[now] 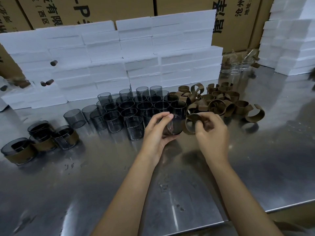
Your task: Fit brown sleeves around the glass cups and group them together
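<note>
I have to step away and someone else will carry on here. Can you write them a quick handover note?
Left hand grips a bare glass cup, tipped sideways. Right hand pinches a brown sleeve beside it, not yet on.
Done: four sleeved cups grouped at the table's left.
Left: the block of bare cups behind the hands, and the sleeve pile to its right.

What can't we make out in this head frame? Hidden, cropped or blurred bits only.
- Head view: the smoked glass cup in the left hand is largely covered by the fingers; its base is unseen.
- The brown paper sleeve in the right hand: the near side is behind the fingers.
- Clear glass cups at the far right are blurred; no count possible.
- Cardboard boxes' print is cropped by the top edge and white foam blocks.
</note>
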